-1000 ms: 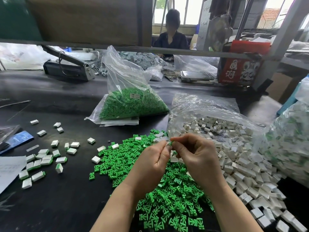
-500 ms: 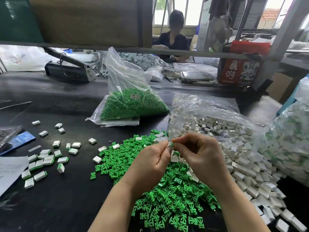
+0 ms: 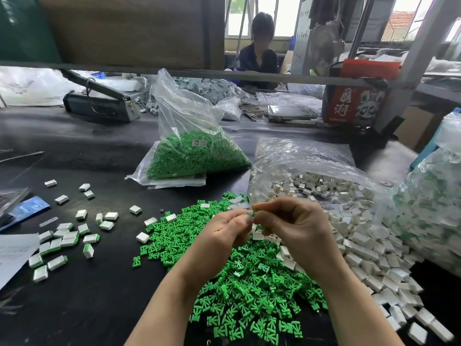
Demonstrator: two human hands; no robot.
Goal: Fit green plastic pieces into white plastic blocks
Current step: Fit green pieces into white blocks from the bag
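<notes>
Your left hand and right hand meet fingertip to fingertip above the loose green pieces on the desk, each pinching something small at the point where they touch. It is probably a white block on the left and a green piece on the right, though your fingers hide nearly all of both. The join runs side to side between the hands, so the fit looks to need a push straight across, while the white blocks lie nearer your right hand and the finished ones sit well off to the left.
</notes>
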